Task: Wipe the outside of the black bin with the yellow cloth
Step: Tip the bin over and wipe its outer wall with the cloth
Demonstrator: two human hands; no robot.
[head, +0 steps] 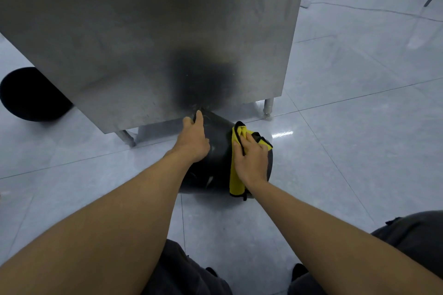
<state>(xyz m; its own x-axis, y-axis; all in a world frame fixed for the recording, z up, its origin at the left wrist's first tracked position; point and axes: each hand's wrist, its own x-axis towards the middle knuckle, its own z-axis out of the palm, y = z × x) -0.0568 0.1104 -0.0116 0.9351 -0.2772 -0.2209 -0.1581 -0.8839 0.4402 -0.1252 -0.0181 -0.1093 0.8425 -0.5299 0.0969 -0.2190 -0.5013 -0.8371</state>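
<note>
Two hands on the black bin (217,151), which lies tipped on the floor (335,103) against the steel cabinet (143,31). Left hand (193,141): fingers clenched over the rim. Right hand (250,163): fingers spread, pressing the yellow cloth (235,175) flat against the wall. Bin probably light, stiff, slick plastic; the rim is the sure hold. Cloth soft, limp. Long axis runs away from the person, mouth apparently toward the cabinet.

The bin (215,163) lies tilted on the floor (347,127), its top against the lower edge of the metal cabinet (143,31) behind it. The left hand (194,139) grips the rim; the right hand (250,163) presses the cloth (236,175) on the bin's right side. A second bin (31,96) stands far left, partly behind the cabinet.
</note>
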